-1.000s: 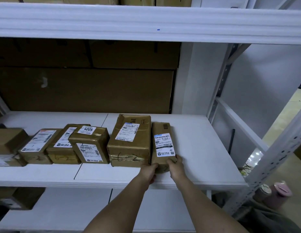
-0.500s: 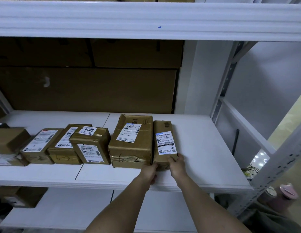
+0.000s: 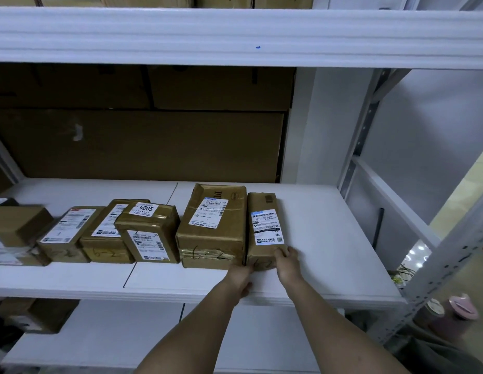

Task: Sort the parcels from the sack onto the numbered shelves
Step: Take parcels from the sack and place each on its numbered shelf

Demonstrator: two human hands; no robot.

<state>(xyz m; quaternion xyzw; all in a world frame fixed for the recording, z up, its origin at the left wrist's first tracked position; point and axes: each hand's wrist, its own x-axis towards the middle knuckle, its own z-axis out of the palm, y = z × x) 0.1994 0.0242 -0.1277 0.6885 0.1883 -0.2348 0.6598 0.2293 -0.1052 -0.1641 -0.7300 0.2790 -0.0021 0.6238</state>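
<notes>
White boards make up the shelf (image 3: 329,238), whose left end runs out of view, as does the upper shelf (image 3: 235,36) above it. Large brown cartons (image 3: 143,144) fill the dim back of the bay; their markings cannot be read. Along the front stands a row of taped brown parcels. The leftmost box (image 3: 16,228) is cut off by the frame edge, and the labels on the next two, a flat parcel (image 3: 66,233) and a second one (image 3: 107,233) partly hidden behind the box marked 4005 (image 3: 148,230), are too blurred to read. The big parcel (image 3: 213,225) shows "6-2" scrawled on its near face. Touching its right side lies the narrow parcel (image 3: 263,225), flat on the shelf, label up. The right hand (image 3: 287,261) grips its near right corner, fingers curled over the top edge. The left hand (image 3: 241,275) sits at the seam between the two parcels; its fingertips are hidden, so its grip cannot be told. A pink cup (image 3: 463,310) shows blurrily at lower right.

Compared with half a second ago, the narrow parcel sits slightly further in, flush against its neighbour, and both hands remain at its near end.
</notes>
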